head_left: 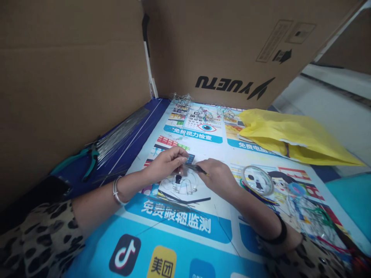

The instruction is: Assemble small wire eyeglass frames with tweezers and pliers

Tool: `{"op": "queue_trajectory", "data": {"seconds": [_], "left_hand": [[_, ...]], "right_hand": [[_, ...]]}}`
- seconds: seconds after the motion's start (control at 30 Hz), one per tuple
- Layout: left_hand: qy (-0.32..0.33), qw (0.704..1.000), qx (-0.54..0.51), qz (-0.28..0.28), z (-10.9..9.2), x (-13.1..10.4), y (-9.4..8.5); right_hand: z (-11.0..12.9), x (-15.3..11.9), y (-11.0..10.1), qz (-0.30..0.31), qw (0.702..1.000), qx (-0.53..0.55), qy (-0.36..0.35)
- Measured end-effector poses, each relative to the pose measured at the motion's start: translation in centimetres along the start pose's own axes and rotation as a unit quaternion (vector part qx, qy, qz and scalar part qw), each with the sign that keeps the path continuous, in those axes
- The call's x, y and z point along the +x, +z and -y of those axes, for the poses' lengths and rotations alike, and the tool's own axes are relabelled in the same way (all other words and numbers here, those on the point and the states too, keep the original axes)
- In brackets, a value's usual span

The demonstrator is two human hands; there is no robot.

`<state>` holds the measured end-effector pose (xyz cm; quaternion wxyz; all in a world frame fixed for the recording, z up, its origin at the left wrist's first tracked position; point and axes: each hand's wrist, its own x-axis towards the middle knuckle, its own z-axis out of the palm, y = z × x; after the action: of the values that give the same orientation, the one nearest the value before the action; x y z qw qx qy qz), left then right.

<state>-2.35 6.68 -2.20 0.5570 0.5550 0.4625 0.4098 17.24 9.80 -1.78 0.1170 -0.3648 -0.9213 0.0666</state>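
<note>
My left hand (171,161) is closed in a pinch above the printed sheet, thumb against the fingers. A thin wire piece with pale beads (184,188) shows just below its fingertips. Whether the two are joined, I cannot tell. My right hand (218,175) is wrapped round a pair of slim grey pliers (196,167), whose jaws point left. Their tips meet the fingertips of my left hand, and the handles are mostly hidden in my palm. Dark flat strips (188,200) lie on the sheet below both hands.
Cardboard walls (203,46) close off the back and left. Teal-handled pliers (91,158) lie beside a bundle of straight wires (121,133) at left. A yellow bag (292,131) lies at back right, a clear roll (257,180) and tangled coloured wires (313,220) at right.
</note>
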Motion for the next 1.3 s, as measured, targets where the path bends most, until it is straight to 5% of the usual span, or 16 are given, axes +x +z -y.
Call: {"op": "queue_trajectory", "data": {"seconds": [0.4, 0.6, 1.07, 1.3], "left_hand": [[-0.002, 1.000, -0.015, 0.001, 0.2, 0.0, -0.1], [0.006, 1.000, -0.008, -0.009, 0.3, 0.1, -0.1], [-0.103, 0.975, -0.186, 0.069, -1.7, -0.7, 0.0], [-0.140, 0.974, -0.153, 0.091, -2.1, -0.7, -0.2]], "right_hand": [[-0.1, 0.1, 0.2, 0.002, 0.999, -0.031, -0.033], [-0.2, 0.0, 0.2, 0.002, 0.999, 0.037, -0.032], [-0.1, 0.0, 0.5, -0.009, 0.989, 0.129, 0.068], [0.0, -0.1, 0.6, -0.024, 0.988, 0.131, 0.075]]}}
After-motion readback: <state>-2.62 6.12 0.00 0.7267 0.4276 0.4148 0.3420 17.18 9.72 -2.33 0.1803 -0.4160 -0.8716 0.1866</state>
